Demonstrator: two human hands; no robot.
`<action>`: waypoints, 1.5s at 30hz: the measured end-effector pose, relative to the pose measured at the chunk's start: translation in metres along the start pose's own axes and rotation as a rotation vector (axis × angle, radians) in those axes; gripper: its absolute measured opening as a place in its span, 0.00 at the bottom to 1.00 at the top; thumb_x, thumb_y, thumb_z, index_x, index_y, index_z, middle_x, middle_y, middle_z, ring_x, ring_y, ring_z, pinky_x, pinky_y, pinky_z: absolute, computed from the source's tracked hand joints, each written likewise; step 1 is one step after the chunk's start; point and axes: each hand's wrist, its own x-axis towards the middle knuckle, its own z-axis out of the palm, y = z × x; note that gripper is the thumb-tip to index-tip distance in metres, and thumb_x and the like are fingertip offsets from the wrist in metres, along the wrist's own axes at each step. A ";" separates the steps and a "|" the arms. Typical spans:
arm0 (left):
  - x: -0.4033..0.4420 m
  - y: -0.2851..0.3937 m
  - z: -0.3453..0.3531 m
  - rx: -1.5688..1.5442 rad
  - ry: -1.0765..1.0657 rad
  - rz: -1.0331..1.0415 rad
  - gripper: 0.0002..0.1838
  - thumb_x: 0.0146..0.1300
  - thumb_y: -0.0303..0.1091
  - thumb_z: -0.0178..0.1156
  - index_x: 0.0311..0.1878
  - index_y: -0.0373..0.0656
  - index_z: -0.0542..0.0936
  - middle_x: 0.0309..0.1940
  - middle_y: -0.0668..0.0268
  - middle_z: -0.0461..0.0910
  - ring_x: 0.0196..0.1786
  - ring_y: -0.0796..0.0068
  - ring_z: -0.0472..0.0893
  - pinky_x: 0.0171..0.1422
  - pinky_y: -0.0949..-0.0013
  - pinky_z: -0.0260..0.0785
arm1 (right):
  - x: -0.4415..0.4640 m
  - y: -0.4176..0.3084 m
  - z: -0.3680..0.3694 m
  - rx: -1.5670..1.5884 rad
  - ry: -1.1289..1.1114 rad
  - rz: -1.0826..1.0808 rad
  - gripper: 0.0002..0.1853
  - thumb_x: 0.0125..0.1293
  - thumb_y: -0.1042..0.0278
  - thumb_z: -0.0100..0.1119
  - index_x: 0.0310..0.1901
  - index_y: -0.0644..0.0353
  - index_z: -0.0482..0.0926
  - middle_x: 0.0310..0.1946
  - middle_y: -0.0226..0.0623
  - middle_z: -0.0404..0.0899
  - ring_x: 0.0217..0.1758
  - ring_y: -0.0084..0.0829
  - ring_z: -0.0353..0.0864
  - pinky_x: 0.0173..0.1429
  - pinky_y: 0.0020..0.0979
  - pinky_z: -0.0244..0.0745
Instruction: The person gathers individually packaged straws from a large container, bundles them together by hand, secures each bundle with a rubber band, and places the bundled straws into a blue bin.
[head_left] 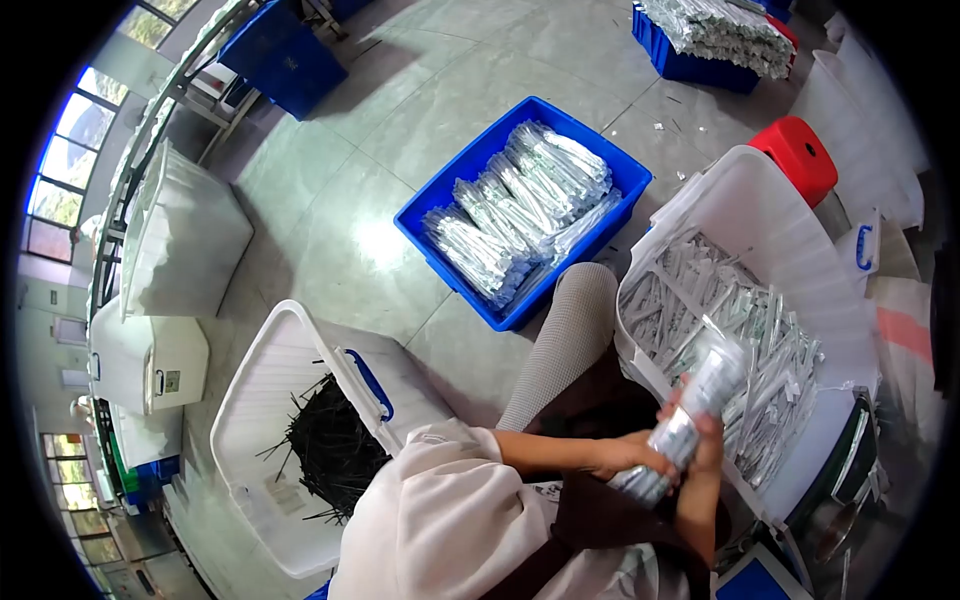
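Observation:
A bundle of thin plastic-wrapped packets (718, 378), silvery and slightly blurred, is held aslant over my lap. My left hand (638, 456) is closed around its lower part. My right hand (704, 432) grips it a little higher, fingers wrapped round its side. Its upper end sticks out over the white bin (737, 163) on the right. Many loose wrapped packets (770, 400) lie jumbled in that bin. What exactly is inside the wrappers is too small to tell.
A blue crate (418, 238) ahead holds stacked bundles of similar packets (515, 205). On the left, a white bin (250, 375) contains thin black sticks (335, 445). A red stool (797, 160) stands beyond the right bin. Another filled blue crate (690, 66) sits farther off.

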 end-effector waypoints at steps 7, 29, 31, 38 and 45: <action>-0.072 0.104 -0.042 0.047 0.484 0.473 0.24 0.53 0.41 0.59 0.49 0.36 0.68 0.40 0.55 0.76 0.43 0.62 0.76 0.49 0.60 0.69 | 0.039 -0.014 0.043 -0.429 -0.104 -0.170 0.23 0.60 0.70 0.55 0.56 0.66 0.63 0.47 0.41 0.72 0.50 0.27 0.71 0.53 0.28 0.66; 0.059 0.085 -0.047 2.320 0.600 0.717 0.14 0.47 0.29 0.54 0.40 0.39 0.72 0.34 0.61 0.76 0.40 0.59 0.75 0.45 0.63 0.62 | -0.042 -0.072 -0.440 -1.053 1.572 0.426 0.46 0.50 0.32 0.49 0.56 0.73 0.62 0.56 0.57 0.63 0.60 0.49 0.63 0.62 0.42 0.58; 0.067 0.087 -0.048 2.276 0.640 0.705 0.11 0.44 0.29 0.52 0.34 0.40 0.73 0.28 0.65 0.76 0.33 0.62 0.75 0.40 0.65 0.62 | -0.032 -0.071 -0.447 -1.098 1.634 0.430 0.48 0.49 0.30 0.48 0.55 0.74 0.64 0.55 0.59 0.64 0.59 0.50 0.64 0.61 0.39 0.60; 0.071 0.089 -0.046 2.291 0.581 0.623 0.05 0.44 0.30 0.49 0.24 0.42 0.73 0.21 0.66 0.74 0.26 0.64 0.73 0.34 0.67 0.60 | -0.016 -0.104 -0.454 -1.005 1.349 0.663 0.46 0.39 0.26 0.56 0.42 0.70 0.77 0.40 0.51 0.77 0.49 0.44 0.75 0.52 0.35 0.68; 0.068 0.089 -0.046 2.294 0.581 0.572 0.04 0.42 0.31 0.49 0.22 0.43 0.72 0.19 0.66 0.73 0.25 0.65 0.73 0.33 0.66 0.61 | -0.023 -0.071 -0.474 -0.618 1.342 0.147 0.34 0.36 0.61 0.72 0.46 0.69 0.71 0.35 0.43 0.78 0.36 0.37 0.78 0.42 0.37 0.73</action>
